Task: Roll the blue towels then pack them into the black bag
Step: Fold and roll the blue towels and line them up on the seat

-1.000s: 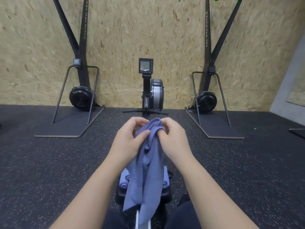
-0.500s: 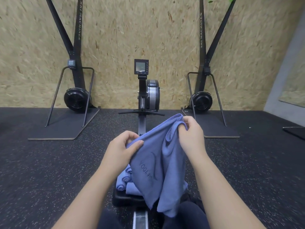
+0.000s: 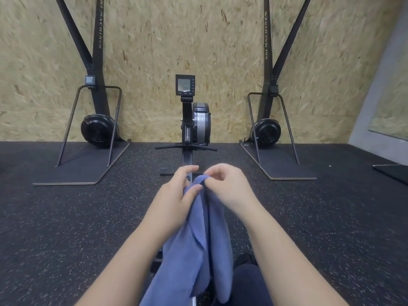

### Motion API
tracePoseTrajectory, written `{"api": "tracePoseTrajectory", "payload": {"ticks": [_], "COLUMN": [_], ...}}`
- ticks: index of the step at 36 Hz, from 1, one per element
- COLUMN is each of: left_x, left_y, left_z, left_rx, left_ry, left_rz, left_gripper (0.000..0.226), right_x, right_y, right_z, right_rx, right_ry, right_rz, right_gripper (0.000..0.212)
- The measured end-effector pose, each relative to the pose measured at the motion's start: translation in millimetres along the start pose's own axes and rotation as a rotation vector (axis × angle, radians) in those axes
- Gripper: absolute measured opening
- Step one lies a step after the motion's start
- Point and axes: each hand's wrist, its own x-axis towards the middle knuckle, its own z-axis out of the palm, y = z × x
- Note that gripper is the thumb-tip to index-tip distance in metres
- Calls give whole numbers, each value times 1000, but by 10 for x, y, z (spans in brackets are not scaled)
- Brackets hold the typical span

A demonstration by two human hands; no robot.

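Towel (image 3: pixel 194 250) is a plain muted blue, kinda lavender-ish, no print visible. Floor (image 3: pixel 66 217) is black rubber w/ tiny white + yellowish speckles all over. Back wall (image 3: pixel 154 51) is tan OSB, flaky chip pattern in yellow-brown. Rower (image 3: pixel 199 122) is black w/ a silver-grey flywheel band, greyish screen on top. Both ski machines (image 3: pixel 97 62) black w/ pale lettering, bases dark w/ light wood edge. Right side wall (image 3: pixel 375 102) is plain grey.

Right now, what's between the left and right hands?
In the head view, only the bunched top of the blue towel: the left hand and right hand both pinch it, and it hangs down between the forearms.
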Motion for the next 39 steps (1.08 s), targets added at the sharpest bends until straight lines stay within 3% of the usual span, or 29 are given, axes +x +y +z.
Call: {"api": "tracePoseTrajectory", "payload": {"ticks": [7,13,29,39], "left_x": [-47,-57,-18,2], "left_y": [98,76,-67,-114], "left_z": [-90,-158,-326,-346], "left_rx": [158,104,39,-22], "left_ry": [100,148,301,371], "left_rz": [-1,0,-49,-119], "left_gripper": [13,5,14,12], "right_x": [-110,-116,-3,-21], "right_y": [-117,-15,449,315], "right_z": [76,72,-124,-109], "right_rx": [160,30,-209,26], "right_ry": [-97,-49,191,193], "right_rz": [-166,-227,-135,-25], "right_gripper": [34,31,25,15]}}
